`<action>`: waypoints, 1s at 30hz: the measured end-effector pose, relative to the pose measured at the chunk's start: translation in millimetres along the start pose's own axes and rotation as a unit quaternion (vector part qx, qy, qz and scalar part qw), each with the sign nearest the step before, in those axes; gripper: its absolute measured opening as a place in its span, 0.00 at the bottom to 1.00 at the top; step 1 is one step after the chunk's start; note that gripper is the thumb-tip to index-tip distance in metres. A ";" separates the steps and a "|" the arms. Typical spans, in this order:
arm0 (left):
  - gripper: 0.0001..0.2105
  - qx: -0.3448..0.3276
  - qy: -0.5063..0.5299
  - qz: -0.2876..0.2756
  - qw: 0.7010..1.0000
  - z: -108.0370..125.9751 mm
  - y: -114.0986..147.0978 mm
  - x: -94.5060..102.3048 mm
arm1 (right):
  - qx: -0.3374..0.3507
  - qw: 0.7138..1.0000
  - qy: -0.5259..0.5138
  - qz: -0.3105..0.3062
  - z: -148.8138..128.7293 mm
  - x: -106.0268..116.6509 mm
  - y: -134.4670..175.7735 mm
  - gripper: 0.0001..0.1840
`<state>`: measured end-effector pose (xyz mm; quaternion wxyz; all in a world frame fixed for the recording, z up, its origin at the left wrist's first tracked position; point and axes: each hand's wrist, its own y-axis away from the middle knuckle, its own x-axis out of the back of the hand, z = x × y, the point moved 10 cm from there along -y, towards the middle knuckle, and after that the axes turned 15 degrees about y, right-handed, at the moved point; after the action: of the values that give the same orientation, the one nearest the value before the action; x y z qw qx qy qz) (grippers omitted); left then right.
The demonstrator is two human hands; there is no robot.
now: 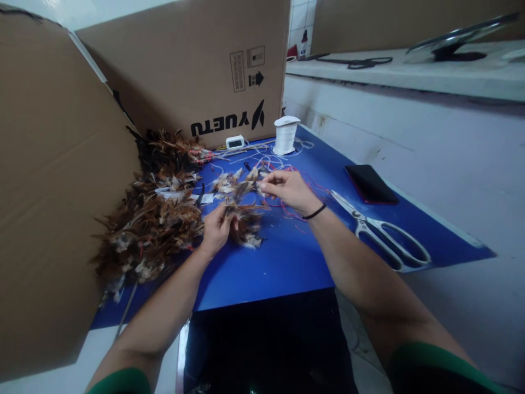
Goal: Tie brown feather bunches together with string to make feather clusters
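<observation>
My left hand [217, 227] is closed on a small bunch of brown and whitish feathers [248, 232] low over the blue tabletop [283, 262]. A little farther off, my right hand [289, 190] pinches at a pale feather by its fingertips, beside a loose clump of light feathers [225, 183]. That clump lies just beyond my left hand. At the left of the table a large heap of brown feathers [159, 219] reaches almost to my left wrist. Red string [287, 210] runs across the table under my right hand.
Steel scissors [381, 232] and a dark phone [371, 183] lie to the right. Behind are a white spool [286, 135], tangled pale string and a small white digital device [235, 143]. Cardboard [176, 71] walls the back and left; a ledge [410, 74] runs along the right.
</observation>
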<state>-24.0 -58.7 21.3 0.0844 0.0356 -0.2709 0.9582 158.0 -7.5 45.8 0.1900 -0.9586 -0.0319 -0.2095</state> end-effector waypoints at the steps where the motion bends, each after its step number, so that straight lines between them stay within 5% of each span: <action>1: 0.14 0.005 0.015 0.010 1.000 -1.1 -0.4 2.3 | 0.011 0.998 0.047 -0.034 1.3 -6.4 0.1 0.08; 3: 0.14 0.008 0.045 0.037 0.998 -1.5 -1.4 7.6 | 0.038 0.983 0.151 -0.102 3.4 -20.9 2.9 0.02; 7: 0.15 -0.001 0.091 0.091 0.992 2.4 -3.9 17.9 | 0.076 0.930 0.311 -0.181 5.8 -45.3 11.8 0.09; 14: 0.13 -0.025 0.143 0.120 0.982 6.0 -5.4 24.2 | 0.176 0.897 0.395 -0.092 -10.1 -68.2 18.2 0.11; 20: 0.13 -0.017 0.172 0.113 0.978 0.0 -6.8 22.5 | 0.166 0.832 0.513 -0.130 9.0 -85.8 18.2 0.10; 24: 0.12 -0.004 0.189 0.116 0.975 -4.1 -7.4 21.8 | 0.156 0.835 0.514 -0.120 9.6 -79.6 15.5 0.09; 30: 0.12 0.030 0.212 0.133 0.968 -14.6 -7.0 22.9 | 0.192 0.882 0.428 -0.047 -5.8 -58.5 11.0 0.07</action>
<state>-45.6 -41.9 15.0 0.0106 -0.2023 -0.2197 0.9543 104.1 -18.8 22.5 0.3550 -0.7179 -0.0323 -0.5980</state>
